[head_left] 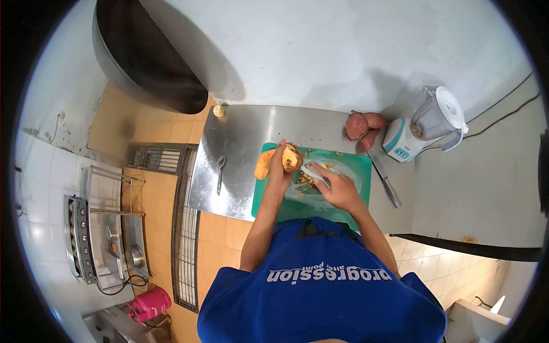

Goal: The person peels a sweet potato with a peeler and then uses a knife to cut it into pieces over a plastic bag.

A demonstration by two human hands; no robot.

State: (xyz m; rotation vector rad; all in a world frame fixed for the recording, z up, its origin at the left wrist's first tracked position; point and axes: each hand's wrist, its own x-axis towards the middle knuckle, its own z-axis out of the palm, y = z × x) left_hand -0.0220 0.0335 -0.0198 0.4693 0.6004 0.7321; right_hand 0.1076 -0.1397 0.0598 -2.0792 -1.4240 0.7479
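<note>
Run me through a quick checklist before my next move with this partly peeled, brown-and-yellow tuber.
1. Brown-and-yellow tuber held in the left hand: ok.
2. White handheld tool gripped in the right hand: ok.
3. Tool's edge well away from the left hand: cannot tell; the edge is too small to make out.
4. Green rectangular cutting board beneath the work: ok.
5. Board free of scraps: not ok; yellow-brown peelings and crumpled translucent plastic cover part of it.
6. Long metal knife with a grey handle out of both hands: ok, lying at the board's right.
</note>
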